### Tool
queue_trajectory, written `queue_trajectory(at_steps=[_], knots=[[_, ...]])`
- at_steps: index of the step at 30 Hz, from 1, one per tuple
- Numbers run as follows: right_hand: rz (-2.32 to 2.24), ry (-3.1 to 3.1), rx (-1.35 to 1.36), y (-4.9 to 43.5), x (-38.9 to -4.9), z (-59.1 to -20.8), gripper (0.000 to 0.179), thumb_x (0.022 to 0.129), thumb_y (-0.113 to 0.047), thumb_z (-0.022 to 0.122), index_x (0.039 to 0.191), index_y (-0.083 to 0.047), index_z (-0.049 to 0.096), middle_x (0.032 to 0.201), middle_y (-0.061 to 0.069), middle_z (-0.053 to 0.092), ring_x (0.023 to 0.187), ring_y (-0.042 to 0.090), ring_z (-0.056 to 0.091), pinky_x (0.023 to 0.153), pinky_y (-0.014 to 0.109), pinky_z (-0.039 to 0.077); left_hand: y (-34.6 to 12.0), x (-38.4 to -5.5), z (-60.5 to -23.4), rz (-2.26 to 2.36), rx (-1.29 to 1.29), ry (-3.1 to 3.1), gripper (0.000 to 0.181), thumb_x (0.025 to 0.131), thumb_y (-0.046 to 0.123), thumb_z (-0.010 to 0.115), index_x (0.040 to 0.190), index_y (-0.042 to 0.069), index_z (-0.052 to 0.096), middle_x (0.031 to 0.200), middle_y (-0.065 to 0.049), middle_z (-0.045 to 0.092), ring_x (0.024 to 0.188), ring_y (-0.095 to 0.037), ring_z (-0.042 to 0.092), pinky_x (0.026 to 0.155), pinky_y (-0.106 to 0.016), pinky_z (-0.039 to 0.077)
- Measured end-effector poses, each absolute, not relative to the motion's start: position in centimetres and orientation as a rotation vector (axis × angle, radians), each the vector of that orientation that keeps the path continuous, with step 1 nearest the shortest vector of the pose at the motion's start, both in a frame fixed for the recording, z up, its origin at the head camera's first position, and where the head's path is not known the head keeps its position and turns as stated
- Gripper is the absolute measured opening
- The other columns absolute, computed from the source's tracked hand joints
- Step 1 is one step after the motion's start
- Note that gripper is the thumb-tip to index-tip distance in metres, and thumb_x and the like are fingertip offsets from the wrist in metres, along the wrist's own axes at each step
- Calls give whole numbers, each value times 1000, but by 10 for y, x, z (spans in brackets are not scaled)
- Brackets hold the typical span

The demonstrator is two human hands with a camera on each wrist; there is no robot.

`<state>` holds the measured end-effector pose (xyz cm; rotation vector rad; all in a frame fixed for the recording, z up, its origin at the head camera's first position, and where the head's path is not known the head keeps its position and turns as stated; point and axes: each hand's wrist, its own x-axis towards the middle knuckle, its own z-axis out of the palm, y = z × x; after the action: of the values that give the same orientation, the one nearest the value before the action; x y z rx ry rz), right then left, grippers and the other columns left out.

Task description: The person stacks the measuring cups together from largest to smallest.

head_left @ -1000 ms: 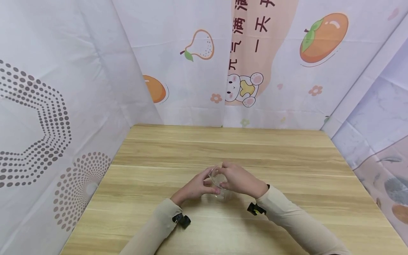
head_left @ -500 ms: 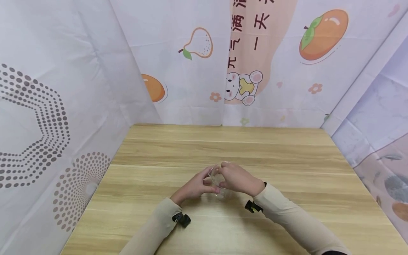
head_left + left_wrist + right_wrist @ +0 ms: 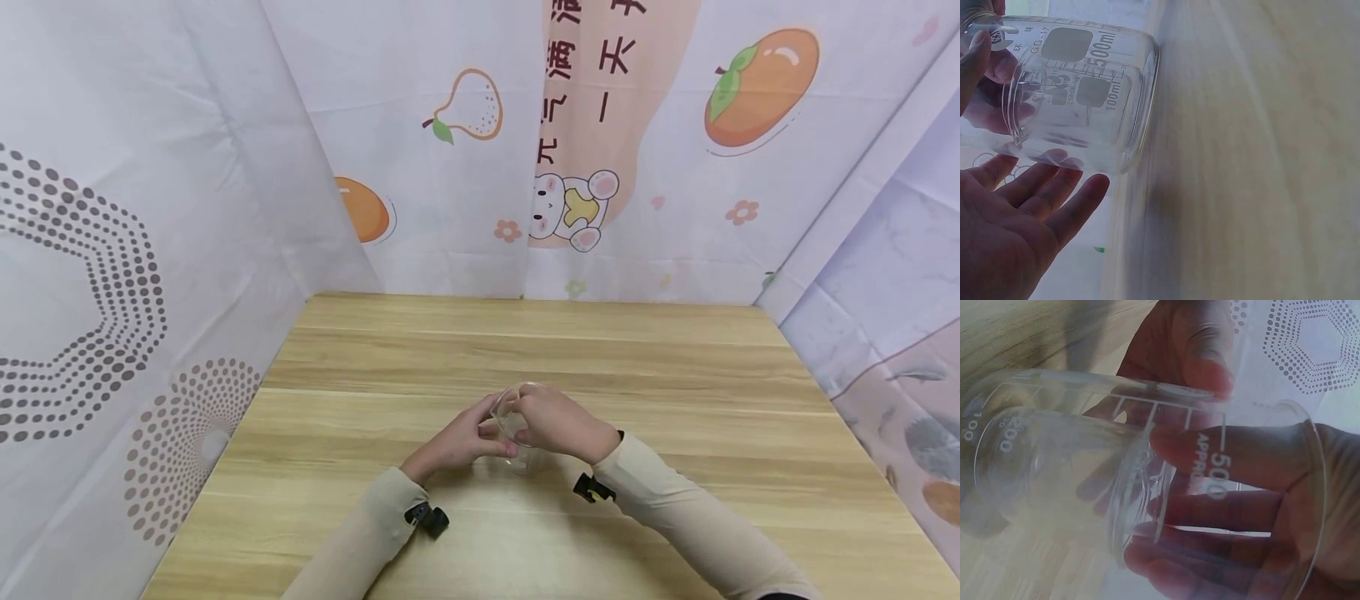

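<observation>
In the head view a large clear glass beaker (image 3: 521, 463) stands upright on the wooden table, between both hands. My left hand (image 3: 459, 442) holds its left side, thumb in front and fingers round the back. The left wrist view shows its 500 ml print and a smaller glass beaker (image 3: 1096, 112) marked 100 ml inside it. My right hand (image 3: 562, 423) reaches in through the large beaker's mouth. There, in the right wrist view, its thumb and fingers grip the rim of the small beaker (image 3: 1066, 481). Overlapping glass makes any further nested piece hard to tell.
The wood-grain table (image 3: 637, 358) extends around the hands on all sides. Printed white curtains (image 3: 442, 192) hang at the back, left and right. Black wrist-worn cameras, such as the left one (image 3: 429, 518), sit close above the tabletop.
My right wrist has shifted very slightly to the left. Both hands otherwise keep the same hold, and the large beaker stays in place.
</observation>
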<state>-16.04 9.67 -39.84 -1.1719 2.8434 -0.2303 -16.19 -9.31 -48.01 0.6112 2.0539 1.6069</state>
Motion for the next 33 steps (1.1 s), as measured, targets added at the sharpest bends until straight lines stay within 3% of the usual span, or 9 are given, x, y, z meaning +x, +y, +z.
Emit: queue_trajectory(at_steps=[13, 24, 33], knots=[[-203, 2852, -1225, 98, -160, -399, 31, 77, -19, 81, 104, -7, 74, 96, 7, 69, 88, 20, 64, 78, 38, 56, -93, -163, -481, 1584, 630, 2065, 83, 85, 31, 76, 152, 34, 26, 157, 0, 34, 136, -34, 45, 109, -46, 45], [-194, 2864, -1295, 99, -160, -400, 30, 76, -18, 81, 103, -7, 74, 107, 8, 71, 99, 23, 66, 86, 38, 57, -93, -162, -480, 1570, 626, 2080, 82, 85, 32, 76, 152, 33, 28, 156, 0, 36, 136, -34, 46, 109, -47, 45], [-168, 2863, -1285, 97, -160, -400, 31, 78, -19, 80, 104, -5, 74, 111, 8, 71, 102, 24, 66, 89, 38, 57, -92, -161, -479, 1573, 633, 2082, 83, 85, 31, 76, 152, 28, 28, 155, -1, 37, 137, -33, 45, 108, -46, 46]])
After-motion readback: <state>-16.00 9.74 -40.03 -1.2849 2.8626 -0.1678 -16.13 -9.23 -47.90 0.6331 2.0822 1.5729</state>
